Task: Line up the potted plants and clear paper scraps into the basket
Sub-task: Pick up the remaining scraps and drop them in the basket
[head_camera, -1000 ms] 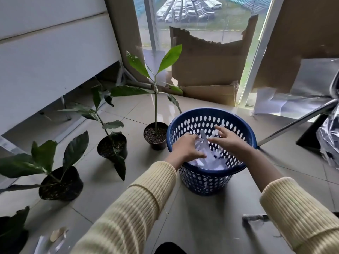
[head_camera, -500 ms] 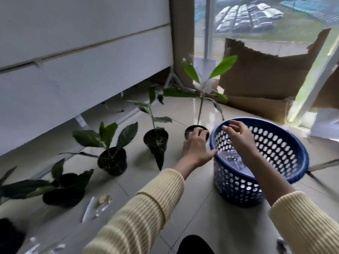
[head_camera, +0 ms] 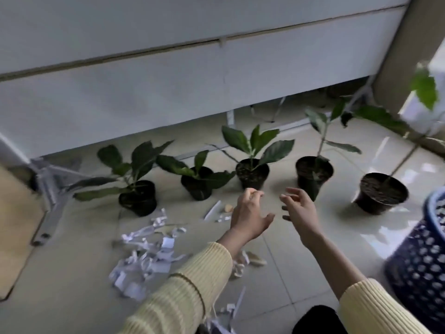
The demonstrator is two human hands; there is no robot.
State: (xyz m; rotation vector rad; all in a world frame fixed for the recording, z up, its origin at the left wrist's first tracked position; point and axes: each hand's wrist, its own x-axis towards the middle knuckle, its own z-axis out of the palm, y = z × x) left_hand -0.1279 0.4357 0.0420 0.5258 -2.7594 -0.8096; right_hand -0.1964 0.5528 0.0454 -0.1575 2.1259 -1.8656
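Both hands, left and right, hover empty with fingers spread above the floor (paper scraps lie lower left); five potted plants stand in a row, blue basket at right

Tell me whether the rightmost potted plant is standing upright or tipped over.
Upright. The rightmost pot sits flat on the floor tiles with its soil-filled rim facing up, though its thin stem leans right toward the window.

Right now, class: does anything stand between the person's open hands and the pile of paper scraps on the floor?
Nothing visible does. Left hand and right hand hover open over bare tile; the paper scraps lie below-left, the potted plants behind.
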